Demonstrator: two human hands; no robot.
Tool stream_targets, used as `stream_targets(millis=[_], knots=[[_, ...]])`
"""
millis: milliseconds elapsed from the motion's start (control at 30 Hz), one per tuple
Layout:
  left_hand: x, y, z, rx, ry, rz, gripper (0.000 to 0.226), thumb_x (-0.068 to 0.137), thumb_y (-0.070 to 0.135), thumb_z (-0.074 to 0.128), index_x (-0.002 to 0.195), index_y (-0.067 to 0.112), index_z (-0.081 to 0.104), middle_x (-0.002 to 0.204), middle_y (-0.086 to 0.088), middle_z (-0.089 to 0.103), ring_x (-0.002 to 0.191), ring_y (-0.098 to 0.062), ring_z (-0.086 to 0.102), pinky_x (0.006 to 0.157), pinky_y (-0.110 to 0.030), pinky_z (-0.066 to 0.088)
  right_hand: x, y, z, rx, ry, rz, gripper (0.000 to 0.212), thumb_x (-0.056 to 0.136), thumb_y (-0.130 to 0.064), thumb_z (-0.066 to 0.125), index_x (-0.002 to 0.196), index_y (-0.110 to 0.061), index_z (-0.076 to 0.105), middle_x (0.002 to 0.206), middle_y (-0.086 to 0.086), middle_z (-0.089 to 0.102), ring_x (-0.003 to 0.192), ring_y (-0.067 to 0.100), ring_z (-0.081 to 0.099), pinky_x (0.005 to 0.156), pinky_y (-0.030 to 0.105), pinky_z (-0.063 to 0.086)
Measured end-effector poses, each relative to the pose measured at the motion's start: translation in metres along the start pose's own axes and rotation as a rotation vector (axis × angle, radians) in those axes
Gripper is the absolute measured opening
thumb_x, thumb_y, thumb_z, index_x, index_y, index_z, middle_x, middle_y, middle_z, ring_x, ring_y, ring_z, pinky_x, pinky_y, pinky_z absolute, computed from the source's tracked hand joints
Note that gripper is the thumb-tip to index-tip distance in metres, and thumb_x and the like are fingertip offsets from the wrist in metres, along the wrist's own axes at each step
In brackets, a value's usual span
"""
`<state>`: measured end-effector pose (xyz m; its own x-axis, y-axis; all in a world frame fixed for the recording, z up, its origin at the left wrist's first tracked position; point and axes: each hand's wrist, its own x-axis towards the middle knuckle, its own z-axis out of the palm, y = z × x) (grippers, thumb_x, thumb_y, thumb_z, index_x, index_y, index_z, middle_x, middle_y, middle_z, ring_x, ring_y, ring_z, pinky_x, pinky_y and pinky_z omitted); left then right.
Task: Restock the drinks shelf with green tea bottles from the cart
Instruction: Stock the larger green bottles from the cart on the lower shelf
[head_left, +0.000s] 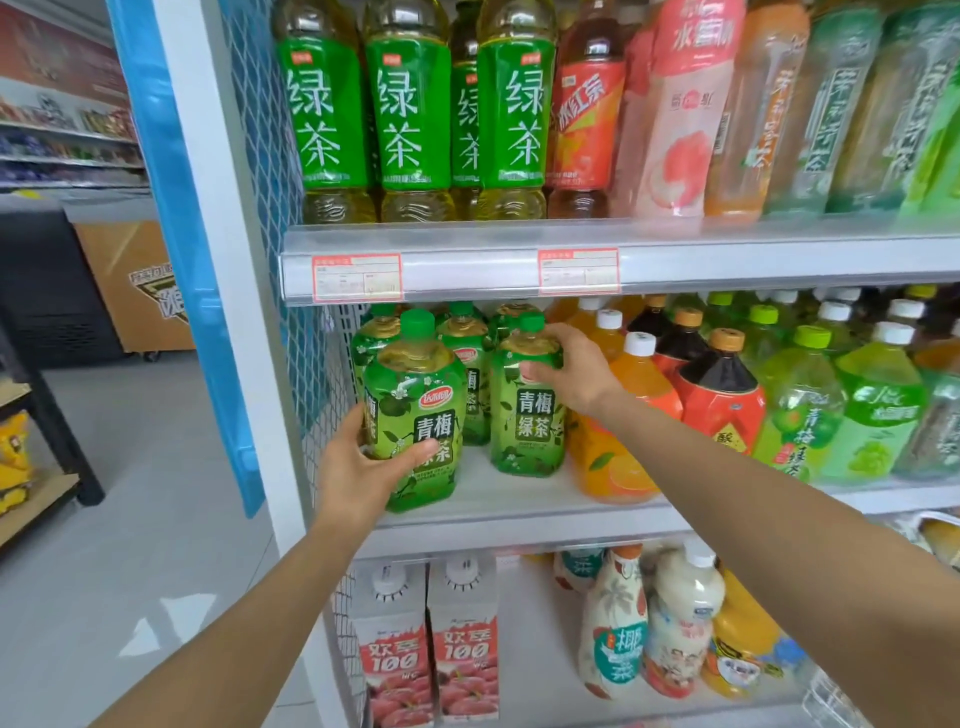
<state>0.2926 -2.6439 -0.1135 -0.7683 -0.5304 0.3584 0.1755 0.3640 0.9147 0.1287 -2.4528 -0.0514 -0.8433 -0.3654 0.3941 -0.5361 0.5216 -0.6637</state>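
Two bare forearms reach in from the bottom of the view, both going to the middle shelf (519, 501). Left hand (358, 467) grasps the front green tea bottle (415, 410) low on its body, thumb across the label and fingers round the left side; the bottle stands upright at the shelf's front edge, close to the mesh side panel (311, 395). Right hand (569, 371) is up on the shoulder of the second green tea bottle (527, 415), thumb lying across the front just below the neck. It looks like a grasp, though the fingers go round the far side, out of sight. That bottle stands upright too, a little further back, with bare shelf between it and the front one. More green-capped bottles of the same tea (467, 358) are lined up behind the pair. Just beside the second bottle, to the right, there's an orange juice bottle (623, 436), then a red-labelled dark drink (722, 400). On the shelf above, tall green tea bottles (410, 104) stand in a row over two price tags (357, 278). Below, two red and white cartons (431, 654) stand side by side.
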Motion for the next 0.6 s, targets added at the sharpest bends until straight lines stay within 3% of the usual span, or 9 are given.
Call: stream_targets(millis=[67,133,200,267,367,467,600], knots=[[0.006,-0.004,0.002,0.005,0.006,-0.011,0.067,0.064,0.028,0.085,0.124,0.019,0.057,0.103,0.011,0.07,0.089,0.005,0.064,0.077,-0.022,0.057,0.007,-0.001,0.0,-0.108,0.036,0.041,0.068,0.084,-0.024,0.072,0.142,-0.008,0.041,0.145,0.016,0.035,0.137,0.032,0.032,0.117,0.036,0.026],[0.011,-0.007,0.002,0.028,0.0,-0.025,0.071,0.065,0.031,0.085,0.128,0.018,0.054,0.108,0.008,0.07,0.095,0.0,0.064,0.085,-0.029,0.055,0.004,-0.012,0.006,-0.165,0.176,-0.001,0.07,0.081,-0.023,0.074,0.14,-0.006,0.038,0.139,0.018,0.035,0.133,0.033,0.03,0.113,0.033,0.026],[0.018,-0.013,0.0,0.074,-0.006,-0.044,0.083,0.063,0.038,0.085,0.135,0.017,0.049,0.124,0.003,0.063,0.112,-0.01,0.059,0.099,-0.038,0.049,-0.008,-0.025,0.015,-0.189,0.361,-0.184,0.064,0.08,-0.023,0.074,0.132,-0.005,0.042,0.129,0.015,0.041,0.125,0.03,0.034,0.106,0.032,0.03],[0.024,-0.015,-0.004,0.125,-0.006,-0.063,0.097,0.06,0.045,0.085,0.142,0.016,0.041,0.139,0.001,0.047,0.127,-0.017,0.046,0.109,-0.044,0.039,-0.017,-0.03,0.027,-0.199,0.425,-0.38,0.058,0.079,-0.023,0.072,0.13,-0.009,0.047,0.124,0.013,0.048,0.12,0.028,0.039,0.103,0.037,0.036],[0.032,-0.022,-0.011,0.142,-0.039,-0.11,0.1,0.06,0.046,0.085,0.143,0.015,0.038,0.137,-0.002,0.05,0.126,-0.021,0.049,0.104,-0.041,0.044,-0.016,-0.021,0.045,-0.324,0.279,-0.405,0.063,0.079,-0.028,0.072,0.136,-0.016,0.048,0.143,0.012,0.041,0.137,0.031,0.029,0.115,0.047,0.024],[0.035,-0.025,-0.013,0.047,-0.034,-0.141,0.07,0.077,0.02,0.078,0.137,0.015,0.043,0.114,0.0,0.063,0.097,-0.012,0.061,0.077,-0.022,0.05,-0.013,-0.011,0.057,-0.503,0.183,-0.372,0.059,0.08,-0.02,0.072,0.135,-0.016,0.049,0.155,0.011,0.027,0.148,0.032,0.004,0.12,0.047,-0.004],[0.041,-0.036,-0.006,-0.024,-0.03,-0.174,0.066,0.084,0.018,0.072,0.14,0.018,0.037,0.127,-0.005,0.059,0.114,-0.022,0.057,0.089,-0.035,0.049,-0.015,-0.004,0.056,-0.721,0.149,-0.404,0.069,0.071,0.008,0.065,0.135,-0.014,0.049,0.16,0.012,0.014,0.148,0.033,-0.008,0.114,0.043,-0.017]])
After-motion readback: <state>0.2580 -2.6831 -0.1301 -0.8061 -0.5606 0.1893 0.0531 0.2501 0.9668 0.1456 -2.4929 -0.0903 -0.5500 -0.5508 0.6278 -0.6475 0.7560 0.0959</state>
